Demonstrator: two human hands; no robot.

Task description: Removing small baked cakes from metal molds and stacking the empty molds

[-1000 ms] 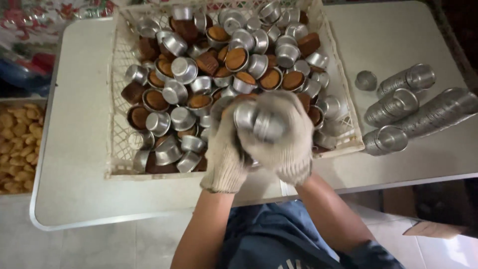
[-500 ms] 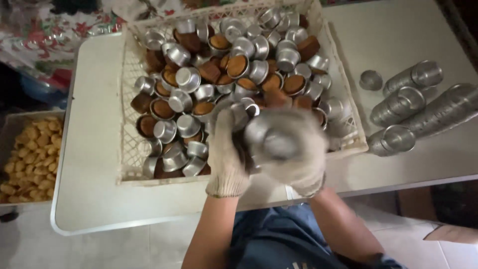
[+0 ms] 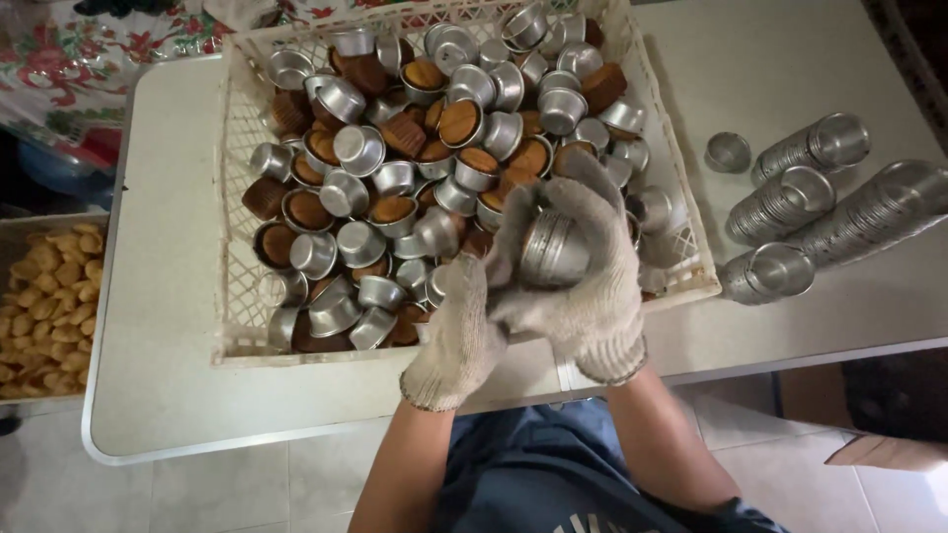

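Both my hands wear knitted work gloves and meet over the near edge of a white plastic crate (image 3: 233,188). My right hand (image 3: 588,286) is wrapped around a small stack of round metal baking cups (image 3: 551,249), holding it on its side. My left hand (image 3: 464,331) presses against the stack's left end; whether it grips a cup is hidden. The crate is full of several metal cups (image 3: 360,148), some empty, some with brown cakes (image 3: 460,120) in them.
The crate rests on a white table (image 3: 158,326). Long stacks of empty metal cups (image 3: 790,202) lie on the table to the right, with one single cup (image 3: 728,151) beside them. A tray of golden pastries (image 3: 44,296) sits at far left.
My hands with the cup stack have shifted slightly right and turned, so the stack's side now shows between the gloves. The camera view has also drifted.
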